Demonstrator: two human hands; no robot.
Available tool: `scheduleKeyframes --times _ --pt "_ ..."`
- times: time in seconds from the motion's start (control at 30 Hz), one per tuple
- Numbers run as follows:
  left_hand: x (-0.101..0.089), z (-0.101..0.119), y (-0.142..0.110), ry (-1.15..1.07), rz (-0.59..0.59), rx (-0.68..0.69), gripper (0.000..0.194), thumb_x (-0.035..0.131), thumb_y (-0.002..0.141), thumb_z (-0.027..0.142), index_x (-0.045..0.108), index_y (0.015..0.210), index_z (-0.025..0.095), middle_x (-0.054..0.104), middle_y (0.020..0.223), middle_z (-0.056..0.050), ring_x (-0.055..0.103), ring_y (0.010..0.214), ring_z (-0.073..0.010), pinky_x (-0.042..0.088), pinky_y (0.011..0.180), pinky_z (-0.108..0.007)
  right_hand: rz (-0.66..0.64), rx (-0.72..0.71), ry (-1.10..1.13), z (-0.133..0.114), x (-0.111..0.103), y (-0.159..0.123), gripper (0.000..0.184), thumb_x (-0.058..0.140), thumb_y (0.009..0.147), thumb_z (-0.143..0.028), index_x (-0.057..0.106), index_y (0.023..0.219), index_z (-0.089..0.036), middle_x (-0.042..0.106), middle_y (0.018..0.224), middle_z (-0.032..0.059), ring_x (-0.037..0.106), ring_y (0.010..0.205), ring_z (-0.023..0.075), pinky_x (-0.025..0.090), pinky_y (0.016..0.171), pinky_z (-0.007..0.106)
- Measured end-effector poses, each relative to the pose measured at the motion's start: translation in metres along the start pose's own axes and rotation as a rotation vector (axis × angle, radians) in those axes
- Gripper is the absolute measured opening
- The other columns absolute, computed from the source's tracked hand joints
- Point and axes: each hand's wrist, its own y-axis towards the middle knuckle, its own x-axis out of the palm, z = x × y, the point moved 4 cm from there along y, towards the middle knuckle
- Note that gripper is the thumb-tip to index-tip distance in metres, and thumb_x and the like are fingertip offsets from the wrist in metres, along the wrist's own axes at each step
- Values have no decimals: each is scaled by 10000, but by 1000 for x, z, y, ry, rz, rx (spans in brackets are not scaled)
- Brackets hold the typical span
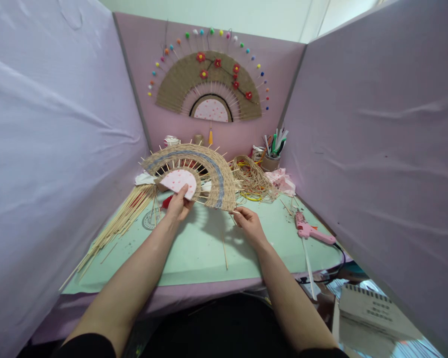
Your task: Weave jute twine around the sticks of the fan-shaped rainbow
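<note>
This looks like a small craft workshop, a booth walled with purple panels (377, 149). A flowered fan (173, 82) hangs under an arc of colourful pins (211, 31), and the table (196, 256) carries thin sticks (121, 226), a heap of cord (252, 180), a pink glue gun (310, 231) and a pot of tools (271, 164); above it is a woven fan (227, 181).

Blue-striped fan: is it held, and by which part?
Yes: the left hand grips the fan by its pink half-disc; the right hand pinches its lower right corner.
</note>
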Motion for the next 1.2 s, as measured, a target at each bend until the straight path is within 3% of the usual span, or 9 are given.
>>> scheduleKeyframes --times 0.23,0.5,0.67,1.2 --pt "-2 2 3 -6 -29 2 297 633 773 85 627 1058 168 720 890 -42 667 693 -105 559 678 -205 -6 21 27 -1 2 0 285 574 767 -435 554 690 -162 383 554 -33 308 517 84 271 462 206" --pt "-1 6 2 42 -53 -98 186 593 805 99 647 981 123 725 778 -52 674 642 -116 563 650 -189 -83 27 94 8 2 1 307 563 783 -450 541 657 -171 395 544 -37 329 505 88 278 485 216" --pt "1 2 0 93 -92 -128 178 596 797 106 646 968 109 726 781 -63 675 626 -128 564 605 -195 20 -10 28 4 -1 1 339 572 775 -439 512 580 -168 388 523 -35 333 508 93 293 496 226" --pt "3 17 -4 198 -100 -103 193 582 788 105 638 972 112 724 741 -66 690 676 -165 571 728 -268 276 -199 -221 1 -10 -3 226 580 811 -357 630 706 -164 566 650 2 479 600 121 374 576 241"
